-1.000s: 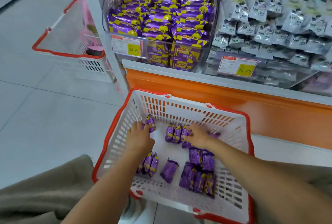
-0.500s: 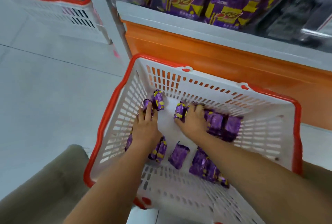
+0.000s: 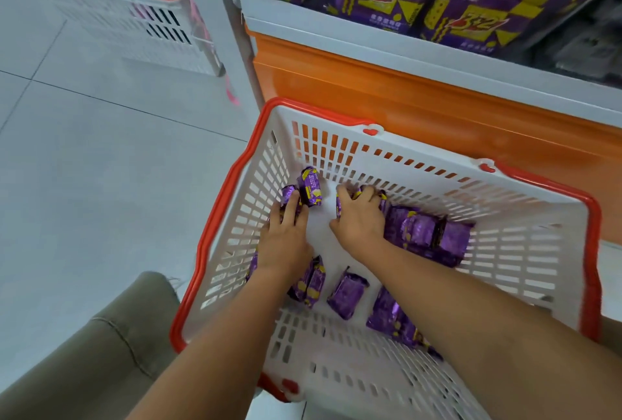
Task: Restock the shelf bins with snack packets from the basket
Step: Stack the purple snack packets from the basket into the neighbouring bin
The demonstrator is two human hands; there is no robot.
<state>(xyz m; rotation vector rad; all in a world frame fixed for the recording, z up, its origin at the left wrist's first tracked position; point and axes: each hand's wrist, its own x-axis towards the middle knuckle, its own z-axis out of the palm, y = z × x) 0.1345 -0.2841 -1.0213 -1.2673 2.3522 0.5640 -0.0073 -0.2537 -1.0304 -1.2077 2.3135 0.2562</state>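
Observation:
A white basket (image 3: 420,148) with a red rim sits on the floor against the orange shelf base. Several purple snack packets lie in it: one upright packet (image 3: 311,187) at the far left, a cluster (image 3: 427,234) at the right, a loose one (image 3: 346,291) in the middle, and more under my forearms. My left hand (image 3: 286,238) lies with fairly straight fingers on a small packet (image 3: 288,193) near the left wall. My right hand (image 3: 360,221) curls its fingers over packets (image 3: 382,196) by the far wall. The shelf bin (image 3: 471,9) above holds purple-and-yellow packets.
A second white, red-rimmed basket (image 3: 101,9) stands on the grey tiled floor (image 3: 101,167) at the upper left, beside the shelf's grey upright post (image 3: 235,49). My trouser knee (image 3: 101,352) fills the lower left corner.
Both hands have reached deeper towards the basket's far wall and settled on packets there. The view has tilted down and come closer to the basket.

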